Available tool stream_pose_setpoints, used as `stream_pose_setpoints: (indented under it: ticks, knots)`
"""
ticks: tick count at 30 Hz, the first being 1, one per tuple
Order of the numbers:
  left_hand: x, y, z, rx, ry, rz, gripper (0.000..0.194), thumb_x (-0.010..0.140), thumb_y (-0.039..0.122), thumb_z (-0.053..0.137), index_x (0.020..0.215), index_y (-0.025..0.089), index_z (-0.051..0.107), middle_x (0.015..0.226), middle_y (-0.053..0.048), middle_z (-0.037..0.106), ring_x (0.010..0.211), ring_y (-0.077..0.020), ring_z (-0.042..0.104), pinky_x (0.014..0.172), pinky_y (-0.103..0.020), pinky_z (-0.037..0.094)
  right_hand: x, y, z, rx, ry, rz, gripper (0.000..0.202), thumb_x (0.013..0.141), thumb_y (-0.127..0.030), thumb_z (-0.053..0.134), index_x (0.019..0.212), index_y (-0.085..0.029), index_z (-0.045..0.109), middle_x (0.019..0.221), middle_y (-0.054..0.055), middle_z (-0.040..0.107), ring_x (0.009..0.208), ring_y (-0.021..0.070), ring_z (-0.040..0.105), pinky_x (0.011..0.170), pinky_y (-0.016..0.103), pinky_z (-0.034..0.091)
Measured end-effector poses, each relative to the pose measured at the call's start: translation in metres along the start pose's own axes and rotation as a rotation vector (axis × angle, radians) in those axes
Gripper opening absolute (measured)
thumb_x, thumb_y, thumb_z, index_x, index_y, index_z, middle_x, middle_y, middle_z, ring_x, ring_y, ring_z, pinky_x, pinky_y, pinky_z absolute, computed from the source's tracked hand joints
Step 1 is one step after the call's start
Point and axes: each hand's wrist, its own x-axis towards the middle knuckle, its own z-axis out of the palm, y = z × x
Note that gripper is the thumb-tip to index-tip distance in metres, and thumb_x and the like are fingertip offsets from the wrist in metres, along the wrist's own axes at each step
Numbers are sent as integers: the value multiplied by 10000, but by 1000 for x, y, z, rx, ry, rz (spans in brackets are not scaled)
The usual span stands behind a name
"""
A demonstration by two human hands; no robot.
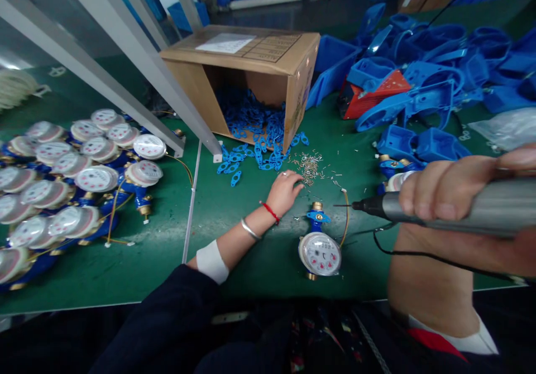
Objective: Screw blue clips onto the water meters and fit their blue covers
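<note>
My right hand (pixel 452 192) is wrapped round a grey electric screwdriver (pixel 481 204), whose thin bit points left above the table. Below and left of the bit, a water meter (pixel 321 253) with a round white dial lies on the green table (pixel 251 268). A blue oval piece (pixel 318 217) sits across its upper brass end. My left hand (pixel 285 191) is at the lower left edge of a pile of small screws (pixel 310 167), its fingers curled towards them; whatever is between the fingertips is too small to make out.
A cardboard box (pixel 243 56) on its side spills blue oval pieces (pixel 234 162). Many meters (pixel 96 178) stand at the left, beside grey metal posts (pixel 142 44). Blue plastic housings (pixel 431 95) are heaped at the right. A black cord (pixel 422 255) hangs near the screwdriver.
</note>
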Motion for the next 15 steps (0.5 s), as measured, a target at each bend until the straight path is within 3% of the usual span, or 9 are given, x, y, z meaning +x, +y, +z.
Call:
stream_pose_setpoints:
  ticks: [3,6,12,15]
  knots:
    - [16,-12,9,191,-39,38,40,836,127,555,841,144,591,889,-64,574,904,-203,529,877,-396,432,-1,8,10,37,56,-109,275,562,-362,707,802,-239,656,415,-42,490,341,146,390,278,303,308]
    - [14,-11,14,231,-53,42,110,861,113,488,786,148,561,851,-64,547,869,-209,513,861,-398,422,-3,14,11,87,66,-113,275,560,-293,670,824,-219,653,430,-39,500,355,147,406,289,294,321]
    - [-2,-7,7,209,-26,1,77,866,139,500,808,158,548,846,-60,564,857,-205,526,833,-372,423,-8,18,14,115,42,-136,272,582,-294,651,842,-214,650,435,-41,502,345,132,401,292,271,327]
    - [-9,2,1,-11,14,-125,66,878,169,495,837,166,546,796,-29,577,766,-161,544,759,-315,434,-9,18,19,130,26,-135,282,581,-284,657,852,-207,650,440,-42,510,338,129,392,282,267,326]
